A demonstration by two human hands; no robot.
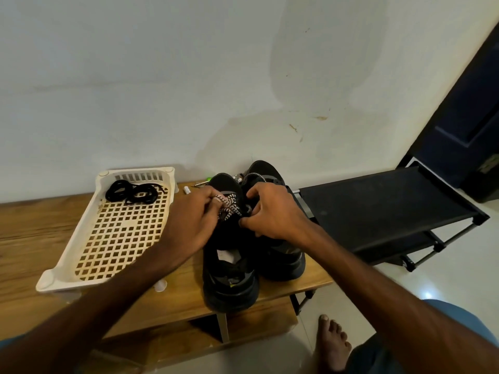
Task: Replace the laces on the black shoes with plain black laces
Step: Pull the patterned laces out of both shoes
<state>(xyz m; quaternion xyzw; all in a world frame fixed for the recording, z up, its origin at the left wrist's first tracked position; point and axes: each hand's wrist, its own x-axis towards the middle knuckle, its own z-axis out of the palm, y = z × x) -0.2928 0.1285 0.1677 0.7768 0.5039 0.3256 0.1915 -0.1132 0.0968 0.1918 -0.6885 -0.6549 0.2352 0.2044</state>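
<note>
Two black shoes stand side by side on the wooden table [32, 233], toes toward the wall: the left shoe [229, 276] nearer me, the right shoe [283, 255] beside it. Both carry black-and-white patterned laces [229, 209]. My left hand [189, 222] pinches the patterned lace over the left shoe's tongue. My right hand [272, 211] pinches the same lace from the right side, fingers curled. Plain black laces [132, 193] lie coiled at the far end of a cream plastic tray [89, 255].
A black shoe rack [378, 209] stands right of the table, against a dark door [464, 109]. Small items, one with a green tip [201, 183], lie by the wall behind the shoes. My bare foot [333, 344] rests on the tiled floor.
</note>
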